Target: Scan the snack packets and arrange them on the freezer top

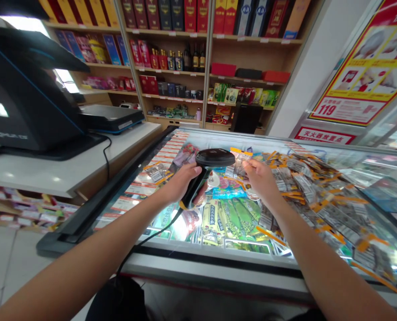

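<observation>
My left hand (pixel 185 180) is wrapped round the grip of a black handheld barcode scanner (pixel 215 157), its head turned to the right. From the grip's base a black cable (pixel 158 232) runs down toward me. Between thumb and fingers, my right hand (pixel 260 176) pinches a small clear packet (pixel 239 157) with an orange top edge, just right of the scanner's head. Both hands are above the glass lid of a chest freezer. Many similar orange-edged packets (pixel 303 183) lie heaped on the glass to the right, and a few packets (pixel 158 172) lie at the left.
Under the glass are frozen goods, among them green ice-pop packs (pixel 240 214). A counter (pixel 128 138) at the left carries a dark checkout terminal (pixel 27 98) and a flat scale (pixel 111 117). Shelves (pixel 171 33) of boxes and bottles stand behind the freezer.
</observation>
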A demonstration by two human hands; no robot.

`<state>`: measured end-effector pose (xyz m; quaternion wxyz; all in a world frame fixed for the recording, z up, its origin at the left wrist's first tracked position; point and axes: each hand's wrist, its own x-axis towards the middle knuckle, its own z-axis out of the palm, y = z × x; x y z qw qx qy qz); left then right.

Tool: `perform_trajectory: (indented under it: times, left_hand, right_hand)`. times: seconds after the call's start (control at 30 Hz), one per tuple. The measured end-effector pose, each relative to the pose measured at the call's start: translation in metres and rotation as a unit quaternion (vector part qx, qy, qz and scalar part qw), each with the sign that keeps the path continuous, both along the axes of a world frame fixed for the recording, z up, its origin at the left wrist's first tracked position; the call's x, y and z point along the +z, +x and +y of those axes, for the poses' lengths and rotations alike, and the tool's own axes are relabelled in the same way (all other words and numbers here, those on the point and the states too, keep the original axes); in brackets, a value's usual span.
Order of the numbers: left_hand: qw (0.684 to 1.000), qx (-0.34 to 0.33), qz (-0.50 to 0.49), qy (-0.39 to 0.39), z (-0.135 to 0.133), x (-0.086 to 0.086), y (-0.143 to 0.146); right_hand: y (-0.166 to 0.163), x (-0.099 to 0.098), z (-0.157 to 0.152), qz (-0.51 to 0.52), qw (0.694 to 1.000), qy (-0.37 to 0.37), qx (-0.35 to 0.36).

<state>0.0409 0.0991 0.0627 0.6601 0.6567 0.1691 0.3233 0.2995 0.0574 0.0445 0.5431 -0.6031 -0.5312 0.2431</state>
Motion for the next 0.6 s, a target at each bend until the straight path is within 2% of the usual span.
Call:
perform_trajectory:
  times: [0.17, 0.27, 0.37, 0.43, 0.5, 0.6]
  left_hand:
    - [1.0, 0.0, 0.016, 0.015, 0.001, 0.002, -0.003]
    - [0.999, 0.027, -0.004, 0.019, 0.004, 0.005, -0.004]
    - [0.997, 0.068, -0.022, 0.009, 0.01, 0.008, -0.006]
    - [0.995, 0.097, -0.022, 0.004, 0.017, 0.009, -0.009]
    - [0.991, 0.132, -0.026, 0.002, 0.024, 0.012, -0.014]
    - [0.979, 0.196, -0.05, -0.003, 0.034, 0.019, -0.024]
  right_hand:
    - [0.0, 0.001, -0.002, 0.001, 1.0, 0.018, -0.006]
    - [0.008, 0.013, -0.008, -0.092, 0.991, 0.086, -0.04]
    - [0.034, 0.03, -0.017, -0.218, 0.949, 0.174, -0.145]
    - [0.06, 0.036, -0.023, -0.311, 0.906, 0.188, -0.217]
    - [0.087, 0.036, -0.028, -0.396, 0.871, 0.138, -0.256]
    - [0.111, 0.028, -0.031, -0.481, 0.833, -0.012, -0.272]
